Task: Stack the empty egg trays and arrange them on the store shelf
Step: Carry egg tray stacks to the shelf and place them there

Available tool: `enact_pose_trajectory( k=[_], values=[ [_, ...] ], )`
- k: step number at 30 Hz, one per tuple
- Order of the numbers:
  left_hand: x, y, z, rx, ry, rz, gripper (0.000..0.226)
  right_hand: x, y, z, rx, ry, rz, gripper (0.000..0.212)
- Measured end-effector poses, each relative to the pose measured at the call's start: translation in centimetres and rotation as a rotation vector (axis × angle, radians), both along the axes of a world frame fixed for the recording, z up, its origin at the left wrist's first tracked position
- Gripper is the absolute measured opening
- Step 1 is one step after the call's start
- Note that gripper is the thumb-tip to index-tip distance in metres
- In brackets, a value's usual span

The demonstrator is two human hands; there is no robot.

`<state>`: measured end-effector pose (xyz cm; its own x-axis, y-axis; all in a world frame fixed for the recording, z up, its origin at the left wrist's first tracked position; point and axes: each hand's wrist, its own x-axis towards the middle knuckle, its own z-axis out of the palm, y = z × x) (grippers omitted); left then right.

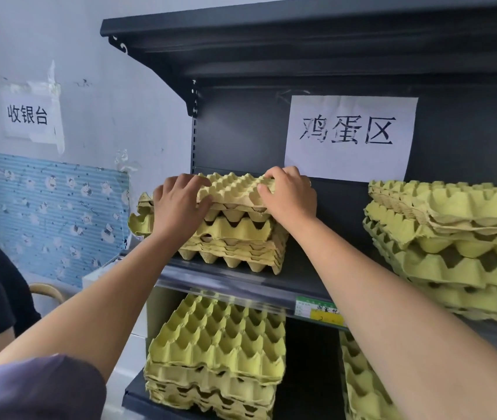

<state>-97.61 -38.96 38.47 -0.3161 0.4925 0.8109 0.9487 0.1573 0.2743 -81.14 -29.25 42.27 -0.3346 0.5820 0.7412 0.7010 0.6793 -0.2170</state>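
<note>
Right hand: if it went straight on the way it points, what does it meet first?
The top tray of the left stack: the right hand grips its right edge, so it would push that tray, likely toward the back panel. Depth behind is unclear.

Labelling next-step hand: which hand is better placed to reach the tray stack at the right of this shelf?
Right, probably. The right hand grips the right edge of the top tray, nearer the right stack; the left hand holds its left edge and would have to cross over.
</note>
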Motion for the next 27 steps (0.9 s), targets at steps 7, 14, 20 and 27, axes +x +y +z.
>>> enact_pose_trajectory(
  k=[7, 14, 20, 27],
  values=[
    [6.5, -0.9, 2.3, 0.029, 0.111, -0.036, 0.026, 7.0, -2.8, 1.8, 0.208, -0.085, -0.016, 0.034],
    [19.8, -0.9, 3.6, 0.108, 0.225, -0.145, 0.023, 19.9, -5.7, 2.8, 0.329, -0.105, -0.135, 0.036],
    [35.6, 0.2, 2.8, 0.164, 0.298, -0.396, 0.023, 36.6, -6.7, 0.8, 0.364, -0.017, -0.284, 0.027],
    [51.7, 3.1, 0.0, 0.125, 0.413, -0.669, 0.035, 54.5, -5.7, -3.4, 0.237, -0.025, -0.551, 0.03]
  ],
)
